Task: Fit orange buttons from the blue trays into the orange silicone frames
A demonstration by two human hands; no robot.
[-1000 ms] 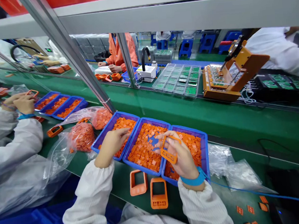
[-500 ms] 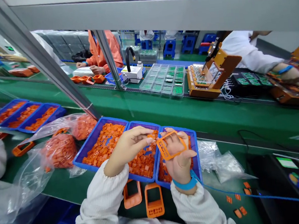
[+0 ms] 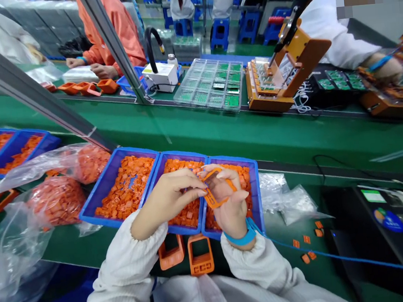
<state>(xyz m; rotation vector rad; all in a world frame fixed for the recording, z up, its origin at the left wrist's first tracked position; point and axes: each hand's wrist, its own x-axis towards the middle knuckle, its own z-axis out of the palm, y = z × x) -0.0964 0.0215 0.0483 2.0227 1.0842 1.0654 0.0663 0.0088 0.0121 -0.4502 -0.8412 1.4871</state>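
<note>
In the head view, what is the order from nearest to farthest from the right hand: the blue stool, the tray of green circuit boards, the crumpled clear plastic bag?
From the right hand:
1. Crumpled clear plastic bag: just right of the blue trays, on the near belt.
2. Tray of green circuit boards: ahead, across the belt.
3. Blue stool: farther ahead, beyond the bench.

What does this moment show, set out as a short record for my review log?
Left hand: bare left hand, fingertips at the orange rectangular plastic frame; any small held piece cannot be told
Right hand: bare right hand holds that frame
Beneath hands: blue plastic trays of small orange plastic pieces
Rest: two orange rectangular plastic frames on green conveyor belt; clear plastic bag of orange pieces
</note>
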